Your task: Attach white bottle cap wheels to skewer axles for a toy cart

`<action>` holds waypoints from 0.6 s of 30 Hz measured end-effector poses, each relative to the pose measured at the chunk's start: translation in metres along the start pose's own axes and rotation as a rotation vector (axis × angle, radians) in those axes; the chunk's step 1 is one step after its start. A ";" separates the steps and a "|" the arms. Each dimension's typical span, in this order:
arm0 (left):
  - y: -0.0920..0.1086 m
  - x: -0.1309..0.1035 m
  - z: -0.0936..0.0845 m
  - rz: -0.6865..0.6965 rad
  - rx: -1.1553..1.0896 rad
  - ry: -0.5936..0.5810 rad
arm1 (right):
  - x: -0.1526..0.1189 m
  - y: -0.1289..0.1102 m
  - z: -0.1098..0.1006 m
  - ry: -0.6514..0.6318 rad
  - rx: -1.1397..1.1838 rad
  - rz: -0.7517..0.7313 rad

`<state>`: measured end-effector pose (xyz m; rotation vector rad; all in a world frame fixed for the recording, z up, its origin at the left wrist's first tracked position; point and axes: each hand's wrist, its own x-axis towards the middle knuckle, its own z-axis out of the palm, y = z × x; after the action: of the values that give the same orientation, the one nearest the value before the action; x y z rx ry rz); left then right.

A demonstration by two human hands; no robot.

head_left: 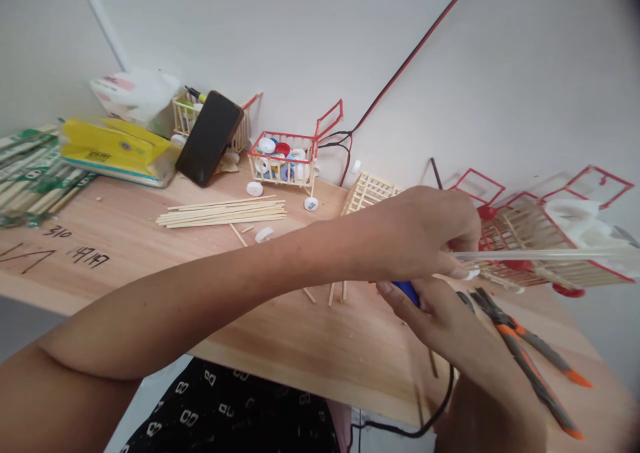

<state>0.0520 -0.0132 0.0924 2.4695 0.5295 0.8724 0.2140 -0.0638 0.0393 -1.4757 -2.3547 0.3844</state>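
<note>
While a translucent stick point(530, 256) is gripped in the left hand point(430, 230), a blue corded tool point(407, 292) appears to be grasped in the right hand point(447, 316), just below, over the table point(280, 330). Whether stick and tool are touching cannot be told, since their meeting point is hidden. For good control, the stick is best pinched firmly and kept straight, its long free end guided clear of the red-edged baskets point(533, 223), with the cable point(444, 406) left slack.
</note>
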 end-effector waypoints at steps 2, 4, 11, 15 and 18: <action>0.000 0.000 0.002 -0.017 -0.011 -0.019 | 0.000 0.001 0.001 -0.011 -0.018 0.014; 0.000 0.001 0.003 -0.016 -0.025 -0.015 | -0.001 0.002 0.002 -0.032 -0.027 0.040; -0.004 0.003 0.004 -0.037 -0.036 -0.048 | 0.001 0.006 0.005 -0.044 -0.057 0.020; -0.004 0.003 0.003 -0.035 -0.035 -0.060 | 0.001 0.006 0.005 -0.050 -0.079 0.011; -0.005 0.003 0.003 -0.026 -0.052 -0.055 | 0.001 0.005 0.006 -0.058 -0.088 0.023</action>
<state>0.0551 -0.0082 0.0887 2.4268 0.5128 0.7954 0.2156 -0.0613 0.0318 -1.5521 -2.4301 0.3376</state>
